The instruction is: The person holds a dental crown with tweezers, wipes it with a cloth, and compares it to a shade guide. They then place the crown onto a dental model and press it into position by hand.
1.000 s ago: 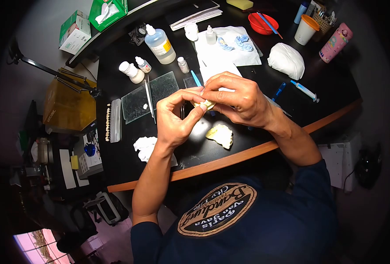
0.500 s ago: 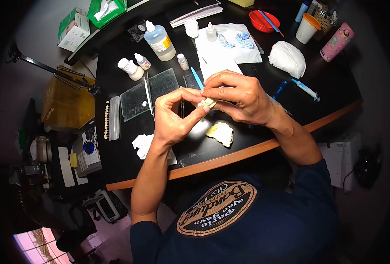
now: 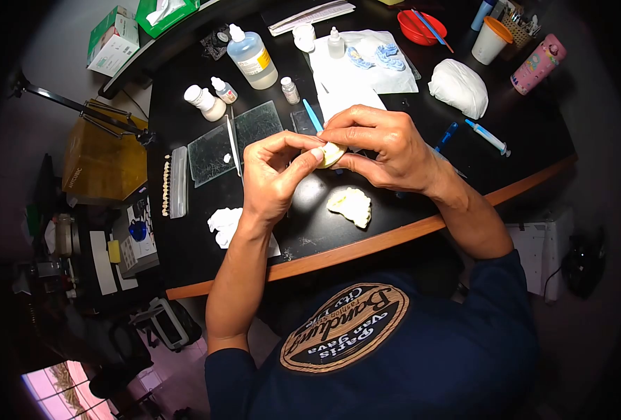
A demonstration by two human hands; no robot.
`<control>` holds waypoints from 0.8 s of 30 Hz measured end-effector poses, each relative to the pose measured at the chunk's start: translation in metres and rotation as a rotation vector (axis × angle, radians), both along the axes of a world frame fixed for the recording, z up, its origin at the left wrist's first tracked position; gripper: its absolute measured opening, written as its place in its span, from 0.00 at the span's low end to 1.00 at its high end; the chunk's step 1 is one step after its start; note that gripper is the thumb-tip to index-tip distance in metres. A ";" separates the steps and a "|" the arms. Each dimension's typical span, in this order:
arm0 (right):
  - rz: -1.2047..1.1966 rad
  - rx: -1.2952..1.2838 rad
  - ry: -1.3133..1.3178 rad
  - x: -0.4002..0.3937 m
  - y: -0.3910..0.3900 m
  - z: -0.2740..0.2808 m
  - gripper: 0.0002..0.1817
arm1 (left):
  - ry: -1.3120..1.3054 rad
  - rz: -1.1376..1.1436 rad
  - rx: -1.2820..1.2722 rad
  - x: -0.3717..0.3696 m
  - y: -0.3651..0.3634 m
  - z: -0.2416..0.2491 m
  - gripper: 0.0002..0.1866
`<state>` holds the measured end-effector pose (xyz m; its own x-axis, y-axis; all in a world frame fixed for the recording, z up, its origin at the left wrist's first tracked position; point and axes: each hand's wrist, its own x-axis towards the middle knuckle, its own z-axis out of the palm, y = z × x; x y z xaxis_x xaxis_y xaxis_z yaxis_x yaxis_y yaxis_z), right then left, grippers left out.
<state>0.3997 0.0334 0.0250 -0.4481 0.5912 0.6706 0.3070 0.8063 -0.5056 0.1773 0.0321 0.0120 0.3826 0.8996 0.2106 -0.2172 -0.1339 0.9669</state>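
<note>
Between both hands, above the table, is a small pale-yellow dental cast (image 3: 333, 155). My left hand (image 3: 277, 173) pinches its left side with thumb and fingertips. My right hand (image 3: 387, 150) grips the other side, its fingers bent over the top and the thumb below. Fingers cover much of the piece. A second pale-yellow dental cast (image 3: 351, 206) lies on the black table just below the hands. A slim blue stick (image 3: 312, 115) shows right behind the fingertips.
At left are a glass slab (image 3: 258, 126), a row of shade-guide teeth (image 3: 165, 183) and crumpled tissue (image 3: 224, 225). Bottles (image 3: 253, 59) stand behind. Blue impressions (image 3: 389, 57) lie on white paper. A syringe (image 3: 487, 136), white bundle (image 3: 459, 87) and red bowl (image 3: 422, 28) are at right.
The held cast has turned, so a smoother, rounder face shows where tooth shapes showed before. Both hands keep their hold with slightly shifted fingers. The view has shifted slightly.
</note>
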 end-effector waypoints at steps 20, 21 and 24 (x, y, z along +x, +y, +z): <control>0.022 -0.067 0.000 0.002 -0.001 0.002 0.19 | 0.039 0.041 0.002 -0.001 -0.001 0.004 0.08; 0.023 -0.065 -0.009 0.003 -0.001 0.002 0.20 | 0.048 0.037 0.010 -0.001 -0.001 0.004 0.07; 0.019 -0.062 -0.030 0.003 -0.001 0.002 0.19 | 0.113 0.017 0.039 -0.002 0.000 0.002 0.06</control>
<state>0.4025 0.0324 0.0274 -0.4791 0.6225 0.6189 0.3080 0.7794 -0.5455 0.1757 0.0317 0.0143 0.3904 0.8983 0.2017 -0.1041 -0.1746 0.9791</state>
